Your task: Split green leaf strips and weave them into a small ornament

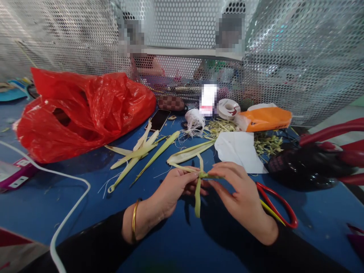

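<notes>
Pale green leaf strips [198, 201], crossed over one another, are held between my two hands above the blue table [159, 246]. My left hand [176, 185], a gold bangle at its wrist, pinches them where they cross. On the other side my right hand [240, 193] has thumb and fingers closed on the strip that points right. Its fingertips partly cover that strip. Beyond my hands lies a long loose leaf [190, 151], with more pale leaves [139, 151] to the left. Red-handled scissors [294, 220] rest beside my right wrist, partly hidden by it.
A red plastic bag [93, 110] fills the back left. Behind the leaves are a phone [158, 120], white thread [195, 119], a ribbon roll [228, 109] and an orange packet [269, 118]. White paper [240, 151] lies right; a white cable [71, 212] crosses left. People sit behind the perforated screen [182, 26].
</notes>
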The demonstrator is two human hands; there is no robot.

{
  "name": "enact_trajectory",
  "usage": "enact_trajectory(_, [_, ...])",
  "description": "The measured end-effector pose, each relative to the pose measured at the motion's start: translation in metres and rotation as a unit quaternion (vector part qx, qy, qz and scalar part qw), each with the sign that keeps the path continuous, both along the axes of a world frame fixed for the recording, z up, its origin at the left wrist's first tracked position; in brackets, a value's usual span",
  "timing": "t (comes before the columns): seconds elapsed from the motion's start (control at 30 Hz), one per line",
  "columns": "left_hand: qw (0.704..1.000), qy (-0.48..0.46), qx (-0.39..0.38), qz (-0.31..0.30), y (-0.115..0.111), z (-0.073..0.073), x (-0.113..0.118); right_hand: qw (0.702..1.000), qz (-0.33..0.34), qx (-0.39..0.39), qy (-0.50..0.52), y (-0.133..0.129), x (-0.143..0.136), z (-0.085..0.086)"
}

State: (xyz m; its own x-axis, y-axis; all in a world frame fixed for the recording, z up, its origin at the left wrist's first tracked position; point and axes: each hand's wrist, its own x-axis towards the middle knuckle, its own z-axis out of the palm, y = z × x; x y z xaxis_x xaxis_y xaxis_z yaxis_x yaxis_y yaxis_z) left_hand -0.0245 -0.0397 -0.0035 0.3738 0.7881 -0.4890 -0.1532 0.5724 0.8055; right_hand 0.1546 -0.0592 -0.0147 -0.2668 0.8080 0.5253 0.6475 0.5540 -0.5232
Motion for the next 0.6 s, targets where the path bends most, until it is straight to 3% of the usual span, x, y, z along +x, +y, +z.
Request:
enact_trajectory(0.13, [1.000,-0.023,0.011,0.016,-0.003,-0.002,0.002,0.985,0.064,0.101,-0.121,-0.002,-0.003,-0.001])
enact_trajectory(0.27, [0.998,-0.058,0.009,0.005,-0.007,-0.005,0.006,0.972,0.051,0.149,-0.174,-0.005,-0.005,-0.005])
enact_trajectory(0.37, [0.997,-0.072,0.006,0.015,-0.009,-0.006,0.008,0.968,0.050,0.169,-0.179,-0.006,-0.005,-0.006])
enact_trajectory(0.6, [0.996,-0.084,0.028,0.000,-0.011,-0.007,0.011,0.985,0.018,0.133,-0.107,-0.008,-0.008,-0.002])
